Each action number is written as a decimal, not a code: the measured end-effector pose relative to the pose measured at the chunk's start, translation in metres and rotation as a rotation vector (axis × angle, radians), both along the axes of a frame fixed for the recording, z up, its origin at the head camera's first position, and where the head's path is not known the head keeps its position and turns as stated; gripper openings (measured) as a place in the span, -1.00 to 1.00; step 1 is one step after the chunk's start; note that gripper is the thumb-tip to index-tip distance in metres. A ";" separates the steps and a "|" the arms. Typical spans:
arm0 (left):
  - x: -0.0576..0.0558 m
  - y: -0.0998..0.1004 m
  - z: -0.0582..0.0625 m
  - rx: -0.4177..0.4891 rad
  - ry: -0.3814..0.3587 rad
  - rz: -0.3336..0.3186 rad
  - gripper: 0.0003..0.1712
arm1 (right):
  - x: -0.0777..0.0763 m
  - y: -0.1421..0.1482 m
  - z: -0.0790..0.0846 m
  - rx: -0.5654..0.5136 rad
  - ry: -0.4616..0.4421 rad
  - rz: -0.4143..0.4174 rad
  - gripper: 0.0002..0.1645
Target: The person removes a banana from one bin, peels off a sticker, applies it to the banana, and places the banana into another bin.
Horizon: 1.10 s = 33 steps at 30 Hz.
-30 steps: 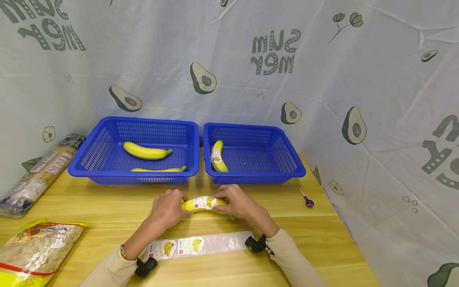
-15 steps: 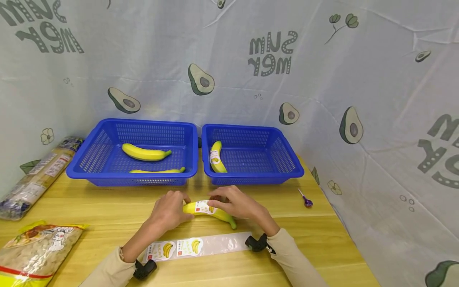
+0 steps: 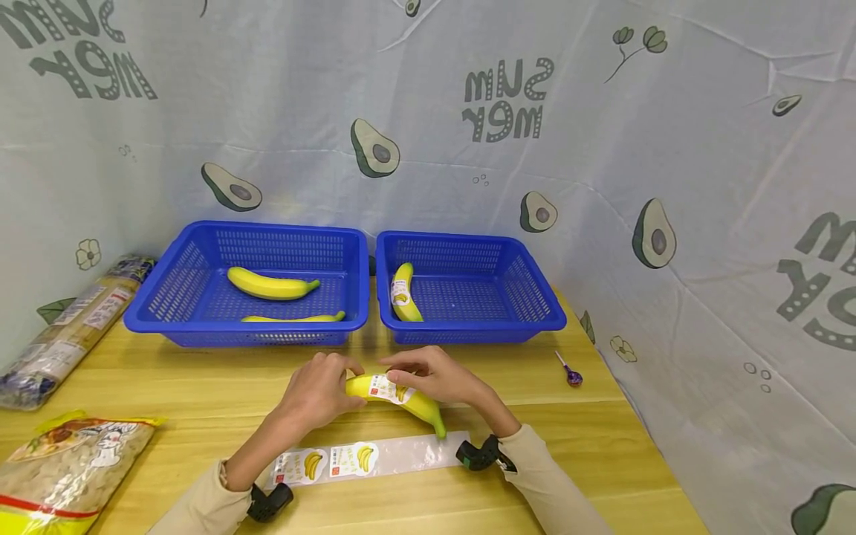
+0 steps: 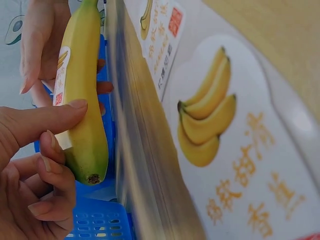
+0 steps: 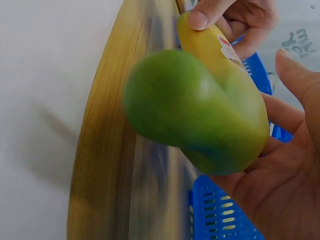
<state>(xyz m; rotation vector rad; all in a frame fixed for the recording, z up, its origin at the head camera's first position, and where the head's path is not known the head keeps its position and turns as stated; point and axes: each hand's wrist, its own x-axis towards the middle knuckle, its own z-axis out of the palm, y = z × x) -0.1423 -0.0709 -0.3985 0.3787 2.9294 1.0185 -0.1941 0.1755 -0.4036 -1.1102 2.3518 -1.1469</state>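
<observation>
My left hand (image 3: pixel 319 392) pinches the blunt end of a yellow banana (image 3: pixel 423 408) between thumb and fingers, above the table. A white sticker (image 3: pixel 383 388) printed with bananas lies along its upper side. The right hand (image 3: pixel 438 377) is around the middle of the banana; in the right wrist view its thumb (image 5: pixel 292 72) stands off the peel while its fingers reach behind the fruit. The banana's green stem end (image 5: pixel 165 100) points toward that camera. Below the hands, a strip of backing paper (image 3: pixel 424 453) bears two banana stickers (image 3: pixel 354 459) at its left part.
Behind the hands stand two blue baskets. The left basket (image 3: pixel 154 327) holds two plain bananas (image 3: pixel 270 284); the right basket (image 3: pixel 475 327) holds one stickered banana (image 3: pixel 404 293). A lollipop (image 3: pixel 572 376) lies at right. Two food packages, one long (image 3: pixel 80 327), one flat (image 3: pixel 73 468), lie at left.
The banana's stem end has swung toward the front, over the sticker strip. The right thumb has lifted from the peel's end. The left hand keeps its grip and shifts slightly right.
</observation>
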 end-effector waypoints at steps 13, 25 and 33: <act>0.002 0.002 0.002 0.036 0.033 -0.019 -0.53 | -0.004 0.004 -0.004 -0.079 -0.067 0.041 -0.69; 0.005 0.005 0.003 0.050 0.059 -0.019 -0.54 | -0.003 0.005 0.000 -0.052 -0.095 0.028 -0.68; 0.006 0.002 0.009 0.051 0.074 0.003 -0.47 | -0.003 0.009 0.004 -0.077 -0.104 0.047 -0.64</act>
